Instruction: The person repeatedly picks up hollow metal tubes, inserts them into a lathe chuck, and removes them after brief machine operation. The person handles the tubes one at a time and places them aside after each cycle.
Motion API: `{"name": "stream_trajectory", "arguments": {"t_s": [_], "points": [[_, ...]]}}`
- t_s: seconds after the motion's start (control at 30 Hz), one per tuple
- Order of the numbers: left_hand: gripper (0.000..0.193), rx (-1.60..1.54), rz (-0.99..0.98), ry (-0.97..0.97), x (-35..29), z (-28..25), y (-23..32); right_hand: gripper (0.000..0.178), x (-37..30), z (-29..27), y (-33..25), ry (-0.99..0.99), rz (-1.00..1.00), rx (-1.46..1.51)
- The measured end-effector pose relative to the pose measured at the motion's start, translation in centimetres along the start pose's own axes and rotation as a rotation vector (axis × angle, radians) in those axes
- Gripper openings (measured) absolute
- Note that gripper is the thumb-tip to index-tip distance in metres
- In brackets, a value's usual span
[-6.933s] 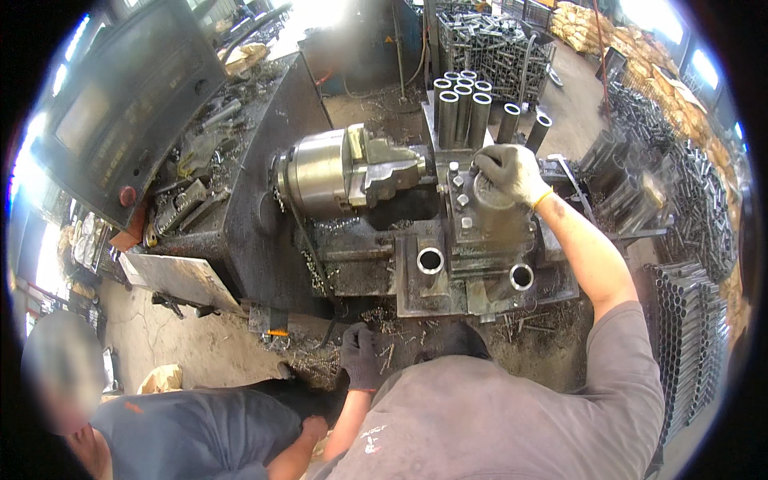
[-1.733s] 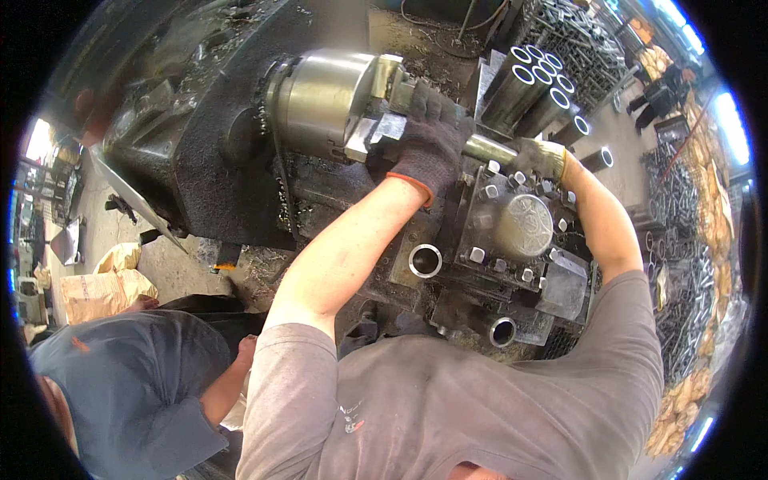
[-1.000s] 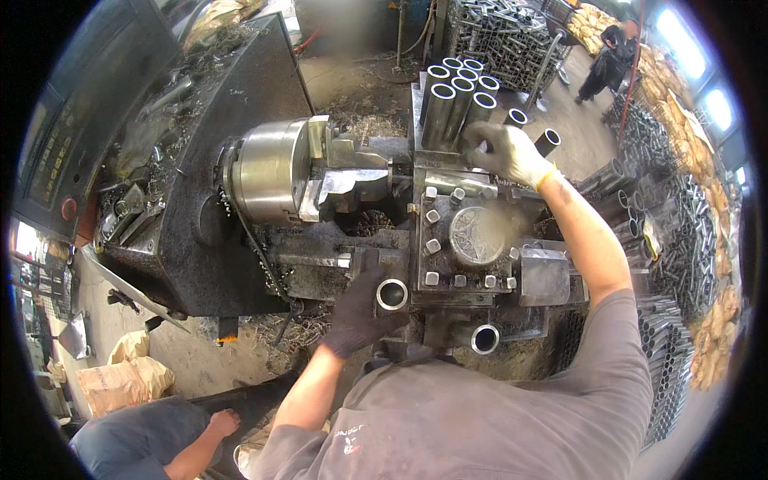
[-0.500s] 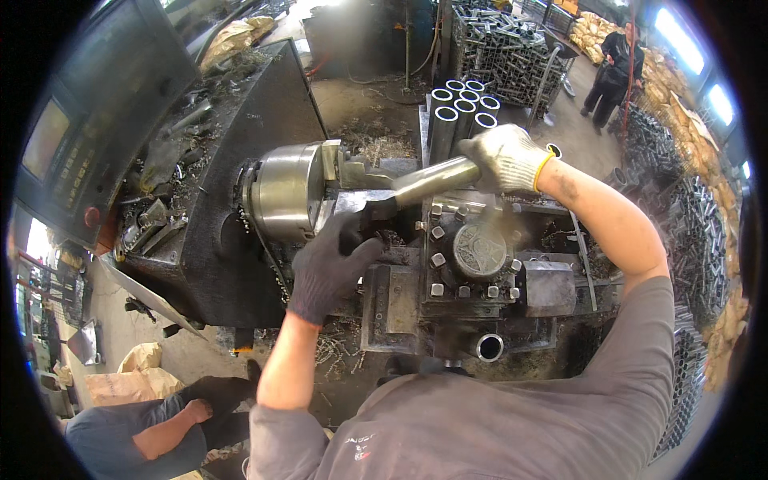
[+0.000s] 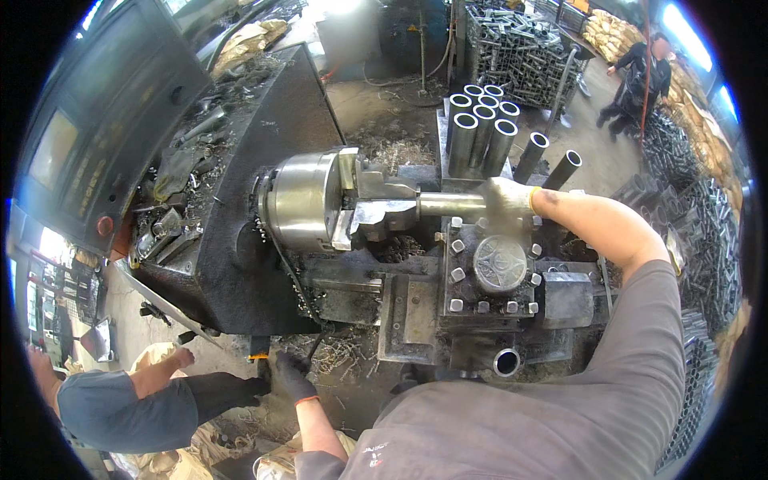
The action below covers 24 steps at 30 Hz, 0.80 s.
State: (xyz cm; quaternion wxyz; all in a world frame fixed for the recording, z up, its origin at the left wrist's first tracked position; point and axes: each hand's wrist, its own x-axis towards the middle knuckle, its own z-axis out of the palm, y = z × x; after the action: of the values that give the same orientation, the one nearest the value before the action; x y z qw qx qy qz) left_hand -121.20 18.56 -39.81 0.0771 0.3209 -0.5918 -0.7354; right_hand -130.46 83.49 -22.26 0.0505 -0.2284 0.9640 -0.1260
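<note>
The gloved right hand (image 5: 506,202) grips a steel tube (image 5: 450,204) whose left end sits in the lathe chuck (image 5: 308,200): loading looks underway. The left hand (image 5: 293,376), down near the floor, holds nothing visible; clamping the chuck jaws seems to come next.

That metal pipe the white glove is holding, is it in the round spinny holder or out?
In. One end of the pipe sits between the chuck jaws, while the right hand grips the other end.

Single head view, looking down, lathe (image 5: 320,208) close.
</note>
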Motion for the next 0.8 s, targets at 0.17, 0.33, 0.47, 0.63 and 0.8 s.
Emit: {"name": "stream_trajectory", "arguments": {"t_s": [0.17, 0.33, 0.47, 0.63, 0.8], "points": [[0.041, -0.139, 0.015, 0.382, 4.5, -3.8, 1.9, 0.023, 0.5, 0.7, 0.2, -0.03, 0.042, 0.026], [0.046, -0.139, 0.081, 0.15, 5.4, -4.8, 3.1, 0.024, 1.5, -0.6, -1.0, -0.225, 0.168, 0.002], [0.053, -0.319, -0.064, 0.043, 5.1, -5.2, 3.8, 0.024, 2.3, -1.3, -2.1, -0.159, 0.27, 0.249], [0.05, -0.387, -0.17, -0.054, 4.6, -5.3, 5.0, 0.025, 2.2, -1.3, -1.8, -0.188, 0.253, 0.239], [0.044, -0.274, -0.143, 0.092, 5.8, -5.2, 4.7, 0.033, 1.7, -0.5, 0.6, -0.044, 0.033, 0.321]]}}
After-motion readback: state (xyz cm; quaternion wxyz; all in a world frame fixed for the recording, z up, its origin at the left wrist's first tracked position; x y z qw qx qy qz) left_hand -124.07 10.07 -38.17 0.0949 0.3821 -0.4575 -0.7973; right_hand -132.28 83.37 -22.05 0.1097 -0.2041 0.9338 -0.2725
